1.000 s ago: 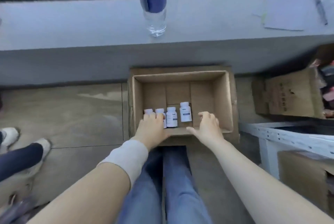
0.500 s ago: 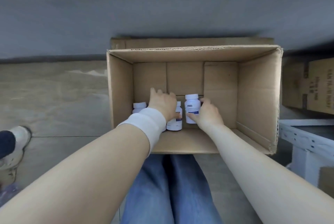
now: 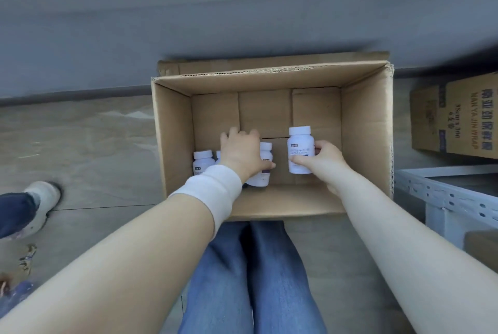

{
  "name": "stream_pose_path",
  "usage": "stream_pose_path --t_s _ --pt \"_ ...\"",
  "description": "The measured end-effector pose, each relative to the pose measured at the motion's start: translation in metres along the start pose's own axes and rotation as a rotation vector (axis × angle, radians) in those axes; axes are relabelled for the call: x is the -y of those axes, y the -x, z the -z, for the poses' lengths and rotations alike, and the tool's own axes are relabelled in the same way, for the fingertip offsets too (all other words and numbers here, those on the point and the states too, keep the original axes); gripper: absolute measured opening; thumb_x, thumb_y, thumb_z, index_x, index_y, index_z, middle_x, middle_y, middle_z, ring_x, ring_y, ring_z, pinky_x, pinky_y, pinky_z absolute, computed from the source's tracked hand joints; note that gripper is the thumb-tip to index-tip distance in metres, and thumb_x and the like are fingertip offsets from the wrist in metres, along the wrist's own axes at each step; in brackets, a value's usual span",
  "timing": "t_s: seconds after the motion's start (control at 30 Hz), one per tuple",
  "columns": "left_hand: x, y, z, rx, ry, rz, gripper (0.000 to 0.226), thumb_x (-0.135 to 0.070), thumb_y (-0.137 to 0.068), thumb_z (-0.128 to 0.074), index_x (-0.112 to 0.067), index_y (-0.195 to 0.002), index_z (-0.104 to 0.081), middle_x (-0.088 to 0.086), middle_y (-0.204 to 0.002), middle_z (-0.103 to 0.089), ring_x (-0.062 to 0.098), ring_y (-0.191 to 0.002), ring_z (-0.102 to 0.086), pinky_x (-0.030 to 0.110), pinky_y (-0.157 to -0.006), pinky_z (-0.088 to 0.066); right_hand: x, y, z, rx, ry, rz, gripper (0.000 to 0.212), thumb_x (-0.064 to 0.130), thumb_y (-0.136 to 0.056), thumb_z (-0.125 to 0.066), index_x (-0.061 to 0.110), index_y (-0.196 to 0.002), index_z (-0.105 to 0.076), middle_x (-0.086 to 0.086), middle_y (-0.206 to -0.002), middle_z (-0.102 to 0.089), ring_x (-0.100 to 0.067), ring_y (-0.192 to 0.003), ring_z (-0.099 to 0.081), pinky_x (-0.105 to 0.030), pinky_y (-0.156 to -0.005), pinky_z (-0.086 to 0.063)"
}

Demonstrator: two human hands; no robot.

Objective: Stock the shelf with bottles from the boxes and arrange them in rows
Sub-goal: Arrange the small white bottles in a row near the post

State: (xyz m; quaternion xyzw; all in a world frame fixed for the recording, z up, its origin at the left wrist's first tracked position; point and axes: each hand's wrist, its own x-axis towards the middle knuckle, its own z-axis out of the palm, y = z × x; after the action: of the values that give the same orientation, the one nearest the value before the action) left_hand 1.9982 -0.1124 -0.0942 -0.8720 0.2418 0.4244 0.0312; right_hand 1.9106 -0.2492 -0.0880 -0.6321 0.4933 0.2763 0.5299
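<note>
An open cardboard box (image 3: 172, 131) stands on the floor before my knees, with several white pill bottles inside at its near left. My right hand (image 3: 322, 161) grips one white bottle (image 3: 300, 149) around its body, lifted slightly above the box floor. My left hand (image 3: 241, 154) is closed over another white bottle (image 3: 262, 169), whose cap and lower body show beside my fingers. One more bottle (image 3: 202, 162) stands at the far left of the box, and another is mostly hidden behind my left wrist.
A grey wall ledge (image 3: 242, 18) runs behind the box. A printed carton (image 3: 455, 118) sits to the right, above a white metal shelf frame (image 3: 447, 193). Another person's shoe (image 3: 40, 199) is on the floor at the left. My legs are below the box.
Both hands have gone from the box's near edge down onto the bottles. My right hand has raised its bottle and drawn it to the right. The view has dropped closer to the box.
</note>
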Motion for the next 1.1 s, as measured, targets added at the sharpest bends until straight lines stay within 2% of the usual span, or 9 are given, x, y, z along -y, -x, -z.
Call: stream_pose_path --t_s 0.17,0.27,0.33,0.47,0.53,0.67,0.8,1.0,1.1 --pt "0.005 0.058 0.057 0.041 0.75 -0.038 0.053 -0.033 -0.076 -0.075 -0.025 -0.124 -0.052 -0.002 -0.112 -0.06 0.014 -0.102 -0.057 0.024 -0.083 -0.047 0.02 0.059 0.034 -0.009 -0.255 0.057 0.037 0.016 -0.083 -0.067 0.014 -0.114 -0.047 0.004 -0.097 -0.056 -0.004 -0.078 -0.054 -0.016 -0.063 -0.04" --pt "-0.002 0.108 0.096 0.093 0.989 -0.118 0.05 -0.024 -0.083 -0.069 -0.028 -0.128 -0.048 -0.003 -0.107 -0.057 0.0 -0.092 -0.056 0.016 -0.072 -0.048 0.036 0.115 0.053 -0.005 -0.375 0.084 0.042 0.019 -0.084 -0.064 0.013 -0.122 -0.049 -0.001 -0.118 -0.06 -0.014 -0.104 -0.058 -0.028 -0.095 -0.043" --pt "-0.011 0.144 0.12 0.093 1.095 -0.167 0.046 -0.02 -0.087 -0.065 -0.026 -0.129 -0.046 -0.002 -0.106 -0.057 0.003 -0.093 -0.058 0.019 -0.074 -0.052 0.044 0.159 0.064 0.001 -0.457 0.129 0.037 0.017 -0.086 -0.06 0.013 -0.121 -0.052 -0.005 -0.122 -0.061 -0.017 -0.108 -0.058 -0.037 -0.106 -0.04" --pt "-0.033 0.212 0.158 0.185 1.355 -0.249 0.026 -0.023 -0.076 -0.058 -0.023 -0.102 -0.061 0.0 -0.09 -0.065 0.014 -0.078 -0.065 0.026 -0.067 -0.054 0.053 0.257 0.082 -0.044 -0.647 0.263 0.027 0.013 -0.084 -0.058 0.014 -0.11 -0.053 -0.004 -0.105 -0.062 -0.023 -0.101 -0.058 -0.039 -0.1 -0.044" --pt "-0.046 0.246 0.173 0.279 1.431 -0.294 0.039 -0.025 -0.075 -0.051 -0.012 -0.111 -0.062 0.006 -0.094 -0.064 0.017 -0.078 -0.062 0.025 -0.062 -0.052 0.051 0.31 0.089 -0.049 -0.757 0.339 0.033 0.018 -0.073 -0.058 0.015 -0.106 -0.055 -0.003 -0.099 -0.062 -0.02 -0.092 -0.062 -0.035 -0.093 -0.048" --pt "-0.078 0.315 0.199 0.451 1.447 -0.462 0.041 -0.024 -0.089 -0.044 -0.009 -0.127 -0.049 0.008 -0.107 -0.062 0.016 -0.085 -0.063 0.027 -0.066 -0.054 0.038 0.409 0.099 -0.101 -0.922 0.44 0.04 0.023 -0.068 -0.064 0.018 -0.106 -0.056 -0.003 -0.102 -0.068 -0.015 -0.081 -0.068 -0.026 -0.077 -0.056" --pt "-0.122 0.373 0.214 0.608 1.35 -0.6 0.05 -0.031 -0.087 -0.049 -0.015 -0.134 -0.042 0.007 -0.116 -0.061 0.02 -0.095 -0.063 0.031 -0.072 -0.056 0.018 0.486 0.115 -0.243 -1.02 0.506 0.041 0.024 -0.065 -0.07 0.015 -0.103 -0.057 0.005 -0.082 -0.07 -0.007 -0.069 -0.065 -0.022 -0.068 -0.054" --pt "-0.202 0.431 0.21 0.719 1.167 -0.745 0.057 -0.033 -0.083 -0.05 -0.014 -0.136 -0.041 0.004 -0.108 -0.064 0.014 -0.082 -0.068 0.03 -0.067 -0.055 -0.034 0.56 0.147 -0.319 -1.315 0.565 0.017 0.016 -0.09 -0.046 0.009 -0.1 -0.057 -0.001 -0.077 -0.069 -0.013 -0.074 -0.065 -0.028 -0.07 -0.056" --pt "-0.244 0.452 0.199 0.738 1.106 -0.796 0.041 -0.026 -0.095 -0.045 -0.016 -0.135 -0.043 0.006 -0.106 -0.063 0.017 -0.086 -0.065 0.034 -0.076 -0.054 -0.065 0.585 0.166 -0.401 -1.307 0.636 0.047 0.027 -0.065 -0.075 0.01 -0.106 -0.058 -0.001 -0.086 -0.073 -0.014 -0.082 -0.069 -0.028 -0.074 -0.058"
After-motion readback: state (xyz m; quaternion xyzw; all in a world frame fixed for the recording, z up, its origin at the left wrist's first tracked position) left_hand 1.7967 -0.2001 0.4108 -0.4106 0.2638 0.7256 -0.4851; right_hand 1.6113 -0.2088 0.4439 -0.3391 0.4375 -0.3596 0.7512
